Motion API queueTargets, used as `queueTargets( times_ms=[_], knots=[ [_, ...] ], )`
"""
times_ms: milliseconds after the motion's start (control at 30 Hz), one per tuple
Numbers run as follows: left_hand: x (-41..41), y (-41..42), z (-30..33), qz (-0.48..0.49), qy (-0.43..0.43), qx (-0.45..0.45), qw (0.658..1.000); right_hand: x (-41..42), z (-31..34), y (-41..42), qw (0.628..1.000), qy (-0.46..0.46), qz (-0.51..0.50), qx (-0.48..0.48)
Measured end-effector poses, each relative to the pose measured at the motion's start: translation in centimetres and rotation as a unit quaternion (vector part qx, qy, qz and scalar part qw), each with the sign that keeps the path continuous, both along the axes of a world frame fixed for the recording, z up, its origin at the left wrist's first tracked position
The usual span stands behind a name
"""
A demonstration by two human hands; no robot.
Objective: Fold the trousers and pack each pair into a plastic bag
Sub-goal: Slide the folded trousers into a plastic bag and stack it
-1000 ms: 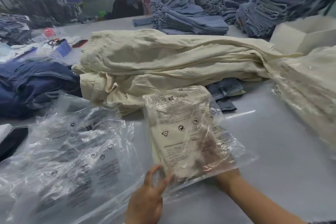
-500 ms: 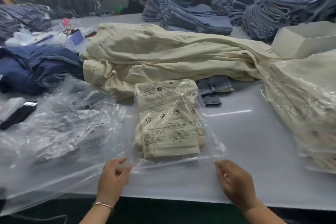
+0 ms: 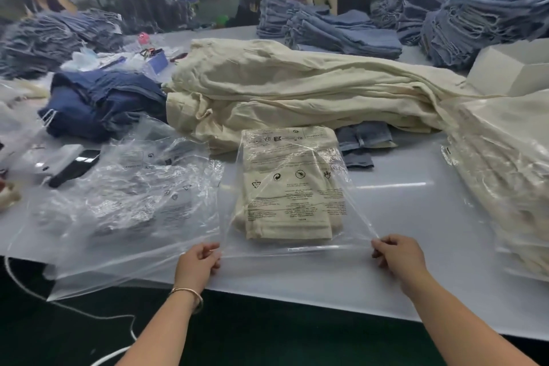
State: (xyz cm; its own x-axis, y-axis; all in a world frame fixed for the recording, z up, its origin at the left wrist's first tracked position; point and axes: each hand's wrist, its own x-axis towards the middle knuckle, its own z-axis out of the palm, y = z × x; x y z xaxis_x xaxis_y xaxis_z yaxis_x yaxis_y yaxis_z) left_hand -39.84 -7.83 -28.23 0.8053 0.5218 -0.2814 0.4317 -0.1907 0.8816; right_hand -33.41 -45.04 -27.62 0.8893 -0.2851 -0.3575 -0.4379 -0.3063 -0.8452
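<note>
A folded cream pair of trousers (image 3: 288, 217) lies inside a clear printed plastic bag (image 3: 297, 249) on the white table (image 3: 416, 232). My left hand (image 3: 197, 261) pinches the near left corner of the bag's open flap. My right hand (image 3: 398, 257) pinches the near right corner. The flap is stretched taut between them near the table's front edge. Behind the bag lies a heap of loose cream trousers (image 3: 297, 89).
A pile of empty plastic bags (image 3: 127, 205) lies to the left. Bagged cream trousers (image 3: 505, 163) are stacked at the right. Dark blue garments (image 3: 98, 101), denim stacks (image 3: 490, 15), a white box (image 3: 511, 65) and a black device (image 3: 74, 166) surround them. People stand behind the table.
My hands have gone from lying flat by the bag's mouth to pinching the flap's corners and pulling it tight toward me. The bag lies flat and still; the camera has tilted up slightly.
</note>
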Motion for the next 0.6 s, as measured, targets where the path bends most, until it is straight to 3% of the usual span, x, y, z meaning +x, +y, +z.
queueTargets(
  times_ms=[133,233,300,367,500,600],
  knots=[
    [0.2,1.1,-0.1,0.035,0.006,-0.022,0.999,-0.7,1.6,0.2,0.996,0.061,0.051,0.04],
    [-0.3,1.2,-0.2,0.12,0.029,-0.012,0.992,-1.2,2.4,0.2,0.99,0.083,0.109,-0.016],
    [-1.2,-0.9,-0.3,0.12,0.067,-0.095,0.986,-1.6,2.4,0.5,0.989,0.075,0.116,-0.05],
    [-1.7,-4.8,-0.3,0.035,0.119,-0.204,0.971,-2.0,2.3,0.8,0.99,0.067,0.113,-0.049],
    [-0.5,-14.3,1.0,-0.197,0.175,-0.283,0.922,-2.7,2.9,1.2,0.992,0.06,0.099,0.055],
    [1.2,-19.6,2.5,-0.209,0.174,-0.366,0.89,-2.8,3.7,1.6,0.991,0.046,0.105,0.074]
  ],
)
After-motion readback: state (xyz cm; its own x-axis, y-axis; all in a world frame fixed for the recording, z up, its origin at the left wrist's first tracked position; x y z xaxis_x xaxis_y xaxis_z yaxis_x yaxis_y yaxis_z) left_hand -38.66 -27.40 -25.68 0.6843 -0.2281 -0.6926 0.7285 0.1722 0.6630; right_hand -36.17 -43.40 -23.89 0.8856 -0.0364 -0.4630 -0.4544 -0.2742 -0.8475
